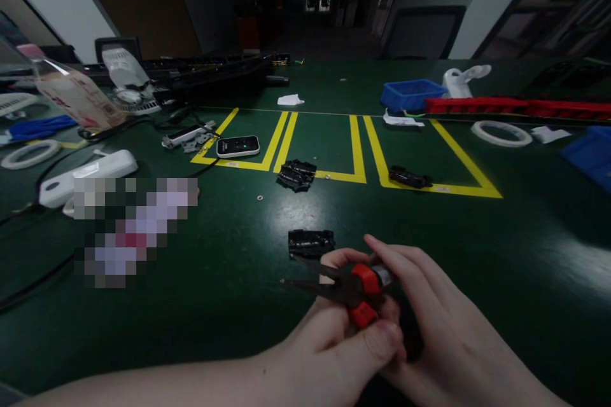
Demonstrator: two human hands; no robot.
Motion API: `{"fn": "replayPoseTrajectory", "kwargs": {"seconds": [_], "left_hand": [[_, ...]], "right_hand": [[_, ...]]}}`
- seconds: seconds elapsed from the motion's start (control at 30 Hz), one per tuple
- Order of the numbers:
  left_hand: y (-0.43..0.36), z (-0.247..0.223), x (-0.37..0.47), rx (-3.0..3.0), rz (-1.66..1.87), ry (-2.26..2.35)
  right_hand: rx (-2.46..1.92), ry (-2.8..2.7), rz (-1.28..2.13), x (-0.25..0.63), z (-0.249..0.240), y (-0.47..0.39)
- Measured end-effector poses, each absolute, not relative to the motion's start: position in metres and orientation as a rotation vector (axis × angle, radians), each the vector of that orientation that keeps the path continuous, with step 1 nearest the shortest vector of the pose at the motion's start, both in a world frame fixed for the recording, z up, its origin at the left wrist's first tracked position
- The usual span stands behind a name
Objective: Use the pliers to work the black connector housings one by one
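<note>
Red-handled needle-nose pliers [351, 286] are held low over the table, their dark jaws apart and pointing left. My left hand [351, 343] is closed about the handles, its thumb lying across the lower side. On the right, my right hand [429, 305] is wrapped against the handles too, with its fingers bent over the upper grip. Both palms hide most of the handles. Just beyond the jaw tips a black plastic part [311, 242] lies on the green table [214, 305]. Farther off is a small pile of similar black parts [296, 175].
Another black part [410, 177] lies on the yellow tape [477, 191] at right. A white-edged black device [237, 146] and metal pieces [188, 137] lie left of centre. Around them are a power strip [90, 177], bottle [76, 92], blue bin [411, 95] and tape roll [501, 133].
</note>
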State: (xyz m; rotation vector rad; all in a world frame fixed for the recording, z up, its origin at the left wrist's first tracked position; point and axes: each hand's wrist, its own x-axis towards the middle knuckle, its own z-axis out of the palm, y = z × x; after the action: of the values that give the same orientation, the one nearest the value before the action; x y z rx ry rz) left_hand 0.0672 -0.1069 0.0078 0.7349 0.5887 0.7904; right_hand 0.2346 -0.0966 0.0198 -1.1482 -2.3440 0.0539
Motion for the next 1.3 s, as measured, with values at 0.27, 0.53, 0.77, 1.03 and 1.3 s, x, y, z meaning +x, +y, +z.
{"fn": "replayPoseTrajectory", "kwargs": {"seconds": [0.27, 0.53, 0.77, 1.03, 1.3], "left_hand": [[-0.095, 0.029, 0.042, 1.353, 0.556, 0.644], [-0.069, 0.029, -0.001, 2.549, 0.602, 1.263], [-0.037, 0.016, -0.002, 2.559, 0.281, 1.255], [-0.030, 0.008, -0.009, 2.260, 0.442, 1.180], [-0.030, 0.003, -0.016, 2.135, 0.657, 1.054]], "right_hand": [[-1.152, -2.324, -0.122, 0.261, 0.023, -0.077], [-1.114, -2.399, -0.192, 0.297, 0.027, -0.049], [-1.057, -2.416, -0.218, 0.287, 0.018, -0.024], [-0.975, -2.441, -0.143, 0.278, 0.013, -0.006], [-1.077, -2.467, -0.073, 0.297, 0.020, -0.011]]}}
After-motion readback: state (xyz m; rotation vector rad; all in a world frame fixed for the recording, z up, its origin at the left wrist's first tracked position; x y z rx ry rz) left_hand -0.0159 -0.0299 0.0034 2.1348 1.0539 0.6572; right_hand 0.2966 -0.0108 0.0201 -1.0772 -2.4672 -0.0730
